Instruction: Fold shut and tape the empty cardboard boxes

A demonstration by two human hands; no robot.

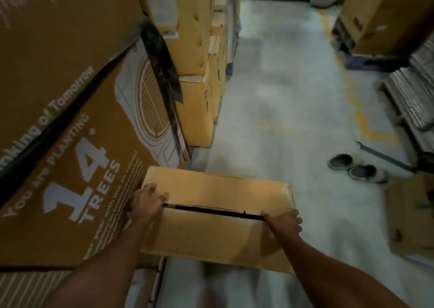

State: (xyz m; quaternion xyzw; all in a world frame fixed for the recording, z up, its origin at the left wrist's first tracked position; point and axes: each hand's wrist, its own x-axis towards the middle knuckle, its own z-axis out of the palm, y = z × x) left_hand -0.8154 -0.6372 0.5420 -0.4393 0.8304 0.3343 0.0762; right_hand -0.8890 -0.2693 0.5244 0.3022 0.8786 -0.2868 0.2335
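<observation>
A plain brown cardboard box (216,190) is held in front of me above the grey floor. Its two top flaps are folded down, and a dark narrow gap runs between them from left to right. My left hand (146,202) grips the box's left end at the seam, fingers curled over the top edge. At the right end of the seam, my right hand (285,220) holds the box with its fingers wrapped over the side. No tape shows on the box.
Large printed cartons (70,143) lean close on my left, with stacked brown boxes (195,72) behind them. A pair of shoes (357,166) lies on the floor (281,96) to the right. Flattened cardboard (413,218) and stacked sheets (413,96) line the right side.
</observation>
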